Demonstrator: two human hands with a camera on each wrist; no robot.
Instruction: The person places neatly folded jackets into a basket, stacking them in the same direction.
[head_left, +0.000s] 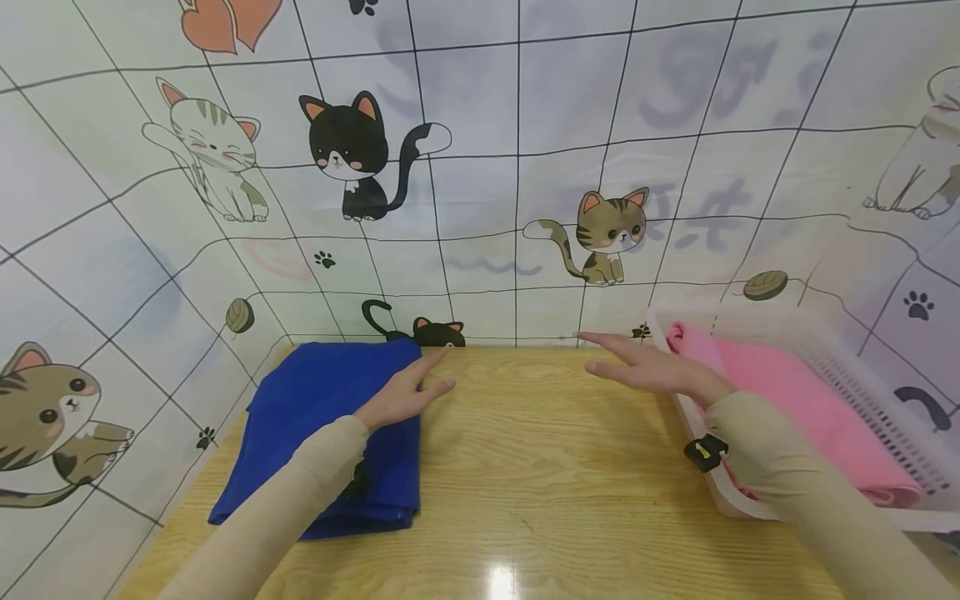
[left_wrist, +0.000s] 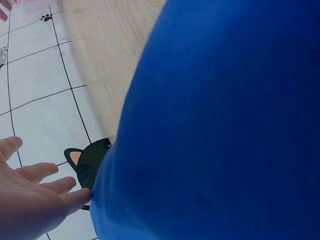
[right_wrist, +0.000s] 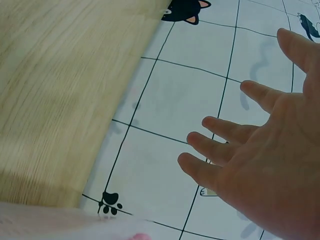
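Observation:
A folded blue cloth (head_left: 322,392) lies on the left side of the wooden table. My left hand (head_left: 405,393) is over its right edge with the fingers extended and nothing held. In the left wrist view the blue cloth (left_wrist: 215,120) fills much of the picture, and the little finger of my left hand (left_wrist: 30,200) appears at its edge; whether it touches, I cannot tell. My right hand (head_left: 648,364) is beside the white basket's left rim, fingers spread and holding nothing. The right wrist view shows my right hand (right_wrist: 265,135) with its fingers apart.
A white plastic basket (head_left: 825,342) stands at the right with a folded pink cloth (head_left: 802,400) inside. Bare wood of the table (head_left: 525,450) lies between basket and blue cloth. A cat-patterned wall covering (head_left: 480,192) rises behind the table and along its sides.

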